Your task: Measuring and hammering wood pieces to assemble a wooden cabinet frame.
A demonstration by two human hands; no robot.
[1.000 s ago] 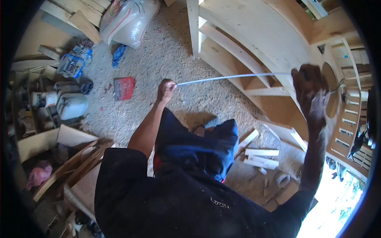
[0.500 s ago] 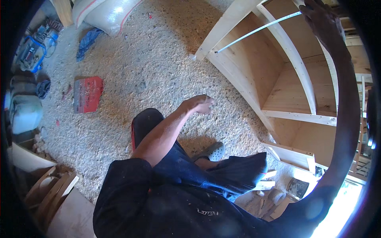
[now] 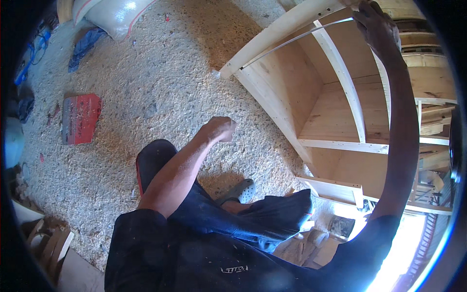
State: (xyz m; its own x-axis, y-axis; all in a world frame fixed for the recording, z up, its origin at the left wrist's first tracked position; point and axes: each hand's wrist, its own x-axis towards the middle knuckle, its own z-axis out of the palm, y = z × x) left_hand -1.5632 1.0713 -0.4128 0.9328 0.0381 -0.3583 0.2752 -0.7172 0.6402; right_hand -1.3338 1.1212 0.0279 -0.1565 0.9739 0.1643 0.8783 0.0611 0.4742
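Observation:
My right hand [image 3: 377, 27] is raised at the top right, shut on a tape measure against the top of a pale wooden shelf frame [image 3: 335, 121]. The thin metal tape blade [image 3: 296, 41] runs from that hand leftward along the frame's slanted front board [image 3: 272, 34], and its tip ends near the board's lower corner. My left hand [image 3: 220, 130] hangs in the middle of the view as a closed fist with nothing visible in it, above the sawdust floor and apart from the frame.
Sawdust covers the floor [image 3: 146, 82]. A red flat box [image 3: 80, 118] lies at the left, with a white sack [image 3: 116, 12] and a blue cloth [image 3: 85, 44] at the top left. Wooden offcuts [image 3: 48, 241] sit at the lower left. My grey shoe [image 3: 241, 191] is below.
My left hand let go of the tape's end and dropped away into a fist. My view swung toward the shelf frame, with the right hand still up at its top.

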